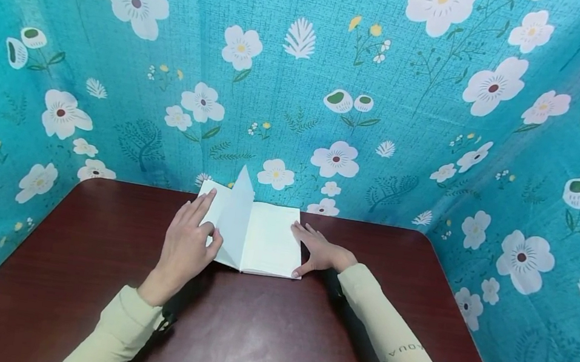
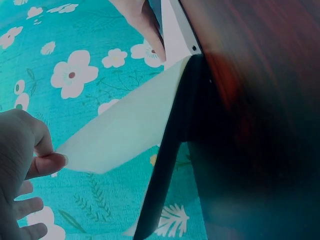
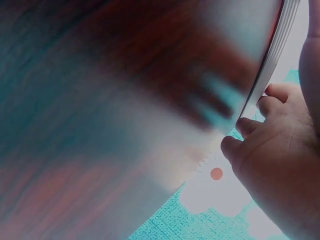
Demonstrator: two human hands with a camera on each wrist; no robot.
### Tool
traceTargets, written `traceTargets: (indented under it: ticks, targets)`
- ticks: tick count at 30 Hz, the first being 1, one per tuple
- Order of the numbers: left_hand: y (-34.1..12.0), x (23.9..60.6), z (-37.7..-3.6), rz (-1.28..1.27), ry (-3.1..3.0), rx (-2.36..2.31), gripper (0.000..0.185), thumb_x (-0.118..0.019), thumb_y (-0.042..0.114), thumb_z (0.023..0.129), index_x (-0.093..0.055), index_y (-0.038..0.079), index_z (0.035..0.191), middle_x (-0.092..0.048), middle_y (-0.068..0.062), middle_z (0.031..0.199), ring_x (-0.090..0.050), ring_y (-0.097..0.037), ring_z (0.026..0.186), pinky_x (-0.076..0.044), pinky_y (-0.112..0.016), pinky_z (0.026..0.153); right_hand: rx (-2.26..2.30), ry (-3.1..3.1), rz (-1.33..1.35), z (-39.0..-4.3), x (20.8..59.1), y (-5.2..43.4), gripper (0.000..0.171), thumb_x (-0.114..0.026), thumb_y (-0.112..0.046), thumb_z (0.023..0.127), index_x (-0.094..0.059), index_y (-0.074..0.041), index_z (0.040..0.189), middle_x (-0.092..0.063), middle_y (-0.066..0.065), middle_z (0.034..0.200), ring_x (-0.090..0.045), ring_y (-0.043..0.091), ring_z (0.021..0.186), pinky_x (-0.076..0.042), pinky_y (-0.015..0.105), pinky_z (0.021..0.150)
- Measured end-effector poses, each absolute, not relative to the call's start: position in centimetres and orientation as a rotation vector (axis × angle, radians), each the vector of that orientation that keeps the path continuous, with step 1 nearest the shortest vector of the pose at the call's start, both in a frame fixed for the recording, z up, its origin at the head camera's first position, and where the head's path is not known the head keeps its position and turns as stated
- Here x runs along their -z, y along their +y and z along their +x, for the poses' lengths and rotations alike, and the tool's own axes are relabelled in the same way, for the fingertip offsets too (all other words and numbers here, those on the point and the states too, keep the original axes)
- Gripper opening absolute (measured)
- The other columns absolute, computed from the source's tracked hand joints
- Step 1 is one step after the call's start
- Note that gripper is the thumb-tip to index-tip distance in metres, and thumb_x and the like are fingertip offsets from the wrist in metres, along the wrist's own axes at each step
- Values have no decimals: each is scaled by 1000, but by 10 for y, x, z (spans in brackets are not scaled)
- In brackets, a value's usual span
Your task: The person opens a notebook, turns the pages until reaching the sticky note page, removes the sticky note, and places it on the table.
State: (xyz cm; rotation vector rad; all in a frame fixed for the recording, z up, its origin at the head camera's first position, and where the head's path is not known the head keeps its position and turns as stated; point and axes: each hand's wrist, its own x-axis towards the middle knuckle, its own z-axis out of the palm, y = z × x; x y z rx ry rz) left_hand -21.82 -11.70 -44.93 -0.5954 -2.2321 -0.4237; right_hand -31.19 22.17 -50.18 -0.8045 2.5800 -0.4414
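An open book [image 1: 273, 246] with blank-looking white pages lies near the table's far edge. One page [image 1: 236, 223] stands raised between its two halves. My left hand [image 1: 186, 247] is over the left half, and its thumb and forefinger pinch the corner of the raised page [image 2: 120, 130] in the left wrist view; the other fingers extend outward. Along the book's right edge rests my right hand [image 1: 320, 251], thumb near the lower corner and fingers spread toward the upper one. From the right wrist, the fingertips of that hand [image 3: 275, 135] meet the edge of the page stack [image 3: 272, 55].
The dark reddish-brown table [image 1: 259, 330] is glossy and reflects light. Behind it and at both sides hangs a blue curtain [image 1: 292, 83] with white flowers. A dark strap [image 1: 167, 319] shows at the left wrist, below the pale sleeve [image 1: 122, 324].
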Motion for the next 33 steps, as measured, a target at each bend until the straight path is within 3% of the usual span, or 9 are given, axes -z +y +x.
traceTargets:
  ticks: [33]
  targets:
    - [-162, 487, -208, -389, -2486, 421, 27, -71, 2, 78, -64, -2, 53, -55, -28, 143, -49, -47, 134, -41, -64, 107, 526, 2543, -746, -309, 502, 224, 129, -87, -49, 77, -2, -8, 165, 0, 9, 172, 3, 34, 158, -13, 56, 125]
